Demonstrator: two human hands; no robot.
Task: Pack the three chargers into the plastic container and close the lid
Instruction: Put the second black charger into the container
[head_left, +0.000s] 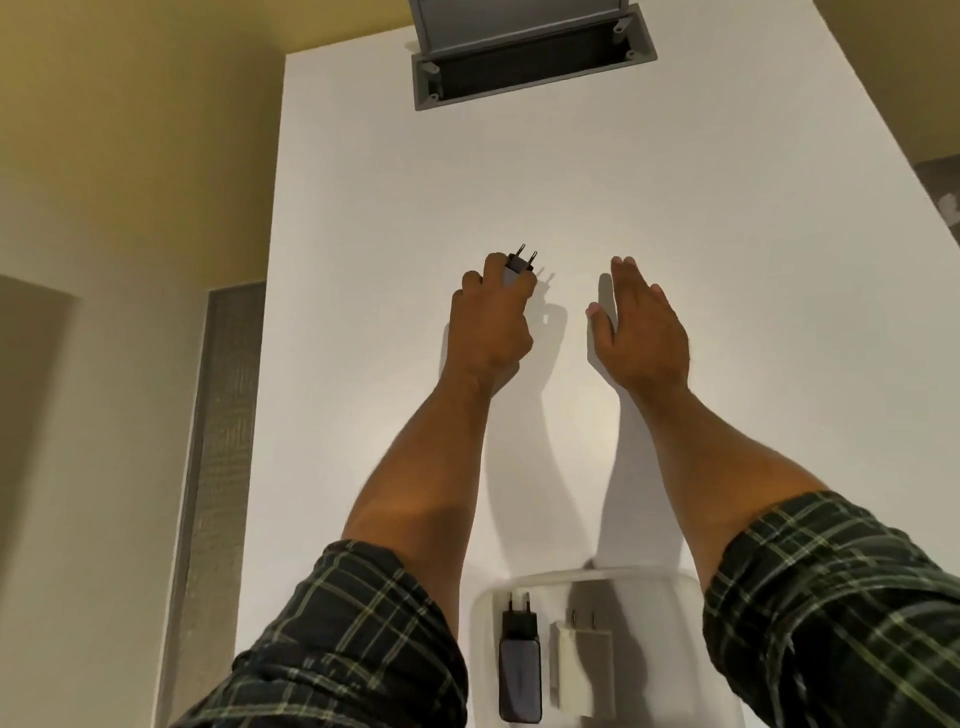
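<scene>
Both arms stretched out over the white tabletop (519, 182), plaid sleeves (831, 597) pushed up past the elbows. Left hand (491, 322) is curled tight round a small charger (518, 267) w/ a dark plug end, two round pins sticking up toward 12 o'clock past the fingertips; the body looks light grey but is mostly hidden by the fingers. Can't tell if the charger is touching the tabletop or lifted just off it. Right hand (641, 332) is at 3 o'clock from the left, near but apart, flat and spread open, fingers pointing toward 12, nothing in it. Down at 6 o'clock, between the forearms at the near edge, sits the clear plastic container (670, 582), no lid on it, and the lid isn't in sight. Inside: a black charger (519, 670) lying lengthwise on the left side, pins toward 12, and a white charger (582, 670) just beside it at its 3 o'clock, also pins toward 12. Rest of the container to the right is blurred. Up at 12 o'clock, far end of the tabletop, there's a grey hatch (535, 73) set into the surface w/ its flap raised.
</scene>
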